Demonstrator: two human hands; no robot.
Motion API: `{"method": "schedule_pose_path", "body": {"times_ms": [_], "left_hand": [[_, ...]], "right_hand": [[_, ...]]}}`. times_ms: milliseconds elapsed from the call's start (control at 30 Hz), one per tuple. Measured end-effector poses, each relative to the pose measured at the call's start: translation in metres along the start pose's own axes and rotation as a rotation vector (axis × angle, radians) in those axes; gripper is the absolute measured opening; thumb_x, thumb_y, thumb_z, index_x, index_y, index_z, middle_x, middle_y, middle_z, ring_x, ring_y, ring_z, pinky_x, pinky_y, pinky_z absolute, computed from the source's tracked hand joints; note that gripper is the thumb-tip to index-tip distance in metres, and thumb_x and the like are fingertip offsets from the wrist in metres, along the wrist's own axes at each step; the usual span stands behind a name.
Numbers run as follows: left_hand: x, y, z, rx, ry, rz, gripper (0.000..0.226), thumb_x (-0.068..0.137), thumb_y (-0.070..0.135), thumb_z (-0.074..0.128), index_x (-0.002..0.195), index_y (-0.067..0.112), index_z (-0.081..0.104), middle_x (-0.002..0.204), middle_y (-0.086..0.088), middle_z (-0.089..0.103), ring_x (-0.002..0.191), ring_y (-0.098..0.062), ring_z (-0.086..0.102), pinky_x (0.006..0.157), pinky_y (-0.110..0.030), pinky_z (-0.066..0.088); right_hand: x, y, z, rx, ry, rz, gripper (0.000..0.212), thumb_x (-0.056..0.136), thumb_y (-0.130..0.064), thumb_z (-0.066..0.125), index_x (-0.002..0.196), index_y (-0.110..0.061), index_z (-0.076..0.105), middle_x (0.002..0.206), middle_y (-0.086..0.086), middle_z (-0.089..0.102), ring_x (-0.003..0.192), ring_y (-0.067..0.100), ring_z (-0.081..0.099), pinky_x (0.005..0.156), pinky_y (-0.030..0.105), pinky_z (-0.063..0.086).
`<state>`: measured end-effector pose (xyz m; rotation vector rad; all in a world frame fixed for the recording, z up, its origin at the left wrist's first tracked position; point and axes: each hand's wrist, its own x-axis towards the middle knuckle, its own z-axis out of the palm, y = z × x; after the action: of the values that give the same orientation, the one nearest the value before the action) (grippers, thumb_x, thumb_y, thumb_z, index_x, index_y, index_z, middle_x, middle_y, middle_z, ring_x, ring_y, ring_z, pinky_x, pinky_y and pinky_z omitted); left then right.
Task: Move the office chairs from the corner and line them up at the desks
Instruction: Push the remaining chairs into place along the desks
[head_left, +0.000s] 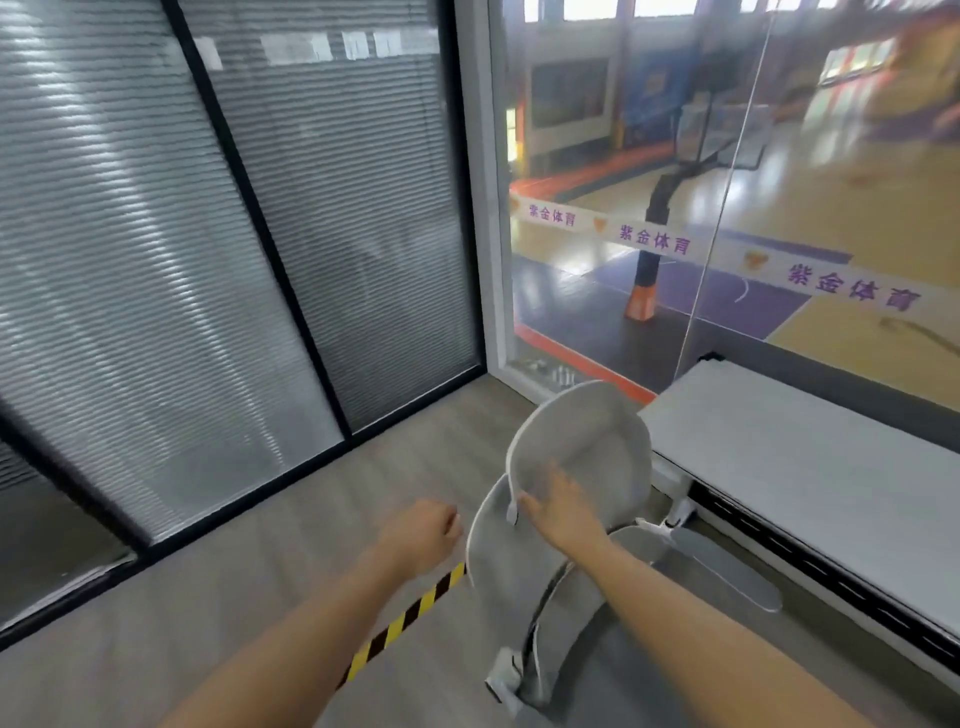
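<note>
A light grey office chair (587, 441) stands in front of me, right beside the left end of a white desk (810, 467). My right hand (563, 506) rests on the headrest with its fingers spread flat and the thumb at the rim. My left hand (423, 532) hovers just left of the chair back, fingers loosely curled, holding nothing and apart from the chair. One grey armrest (727, 571) sticks out toward the desk. The chair's seat and wheels are hidden below the back.
Glass partitions with closed blinds (218, 249) form the left wall. A large window (727, 182) behind the desk looks onto a basketball court. A yellow-black hazard strip (405, 621) crosses the wood-look floor (260, 571), which is open to the left of the chair.
</note>
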<state>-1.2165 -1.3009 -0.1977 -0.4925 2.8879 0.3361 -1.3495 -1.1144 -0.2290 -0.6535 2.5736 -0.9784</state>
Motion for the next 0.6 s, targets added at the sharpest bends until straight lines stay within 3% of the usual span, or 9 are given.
{"method": "schedule_pose_path", "body": {"times_ms": [100,167,233,333,433,533,600], "left_hand": [[0.048,-0.029,-0.016,0.008,0.010,0.115,0.040,0.106,0.037,0.032,0.079,0.014,0.051,0.065,0.004,0.043,0.068,-0.023,0.047,0.061,-0.036,0.033],[0.079,-0.045,-0.026,-0.002,0.018,0.183,0.044,0.107,0.038,0.030,0.076,0.014,0.048,0.062,0.002,0.042,0.064,-0.024,0.045,0.059,-0.036,0.029],[0.108,-0.056,-0.029,-0.032,0.013,0.230,0.048,0.108,0.040,0.027,0.072,0.014,0.046,0.061,0.001,0.043,0.062,-0.026,0.047,0.057,-0.037,0.030],[0.134,-0.057,-0.028,-0.072,0.001,0.286,0.049,0.108,0.040,0.022,0.068,0.018,0.039,0.063,-0.002,0.044,0.063,-0.028,0.048,0.061,-0.043,0.041],[0.148,-0.047,-0.024,-0.127,0.006,0.336,0.044,0.109,0.034,0.026,0.072,0.015,0.042,0.070,-0.005,0.049,0.070,-0.030,0.051,0.068,-0.046,0.044],[0.149,-0.029,-0.020,-0.137,0.030,0.404,0.042,0.108,0.029,0.030,0.076,0.011,0.049,0.074,-0.009,0.056,0.071,-0.030,0.054,0.067,-0.045,0.045],[0.148,-0.016,-0.019,-0.124,0.061,0.450,0.043,0.107,0.027,0.033,0.073,0.009,0.050,0.070,-0.009,0.056,0.066,-0.029,0.053,0.062,-0.043,0.043]], "right_hand": [[0.038,-0.034,0.021,0.182,0.041,0.146,0.099,0.090,-0.059,0.059,0.157,-0.011,0.004,0.162,0.011,0.011,0.143,0.030,0.029,0.112,0.040,0.032],[0.065,-0.051,0.033,0.233,0.102,0.247,0.103,0.092,-0.056,0.058,0.156,-0.012,-0.009,0.165,0.010,-0.006,0.147,0.031,0.020,0.117,0.041,0.027],[0.080,-0.063,0.040,0.253,0.178,0.328,0.095,0.097,-0.046,0.054,0.156,-0.015,-0.014,0.164,0.011,-0.009,0.145,0.034,0.025,0.114,0.043,0.031],[0.086,-0.061,0.042,0.201,0.259,0.348,0.081,0.102,-0.032,0.049,0.157,-0.015,-0.009,0.164,0.012,0.006,0.131,0.035,0.043,0.101,0.040,0.040],[0.079,-0.054,0.036,0.190,0.258,0.333,0.085,0.099,-0.033,0.054,0.158,-0.019,-0.006,0.159,0.012,0.028,0.125,0.034,0.050,0.095,0.037,0.044],[0.053,-0.045,0.029,0.212,0.262,0.327,0.086,0.095,-0.028,0.056,0.158,-0.022,-0.003,0.137,0.012,0.053,0.106,0.030,0.059,0.081,0.032,0.046],[0.032,-0.041,0.022,0.261,0.214,0.341,0.087,0.094,-0.026,0.056,0.158,-0.030,-0.003,0.135,0.009,0.054,0.103,0.027,0.058,0.084,0.031,0.045]]}}
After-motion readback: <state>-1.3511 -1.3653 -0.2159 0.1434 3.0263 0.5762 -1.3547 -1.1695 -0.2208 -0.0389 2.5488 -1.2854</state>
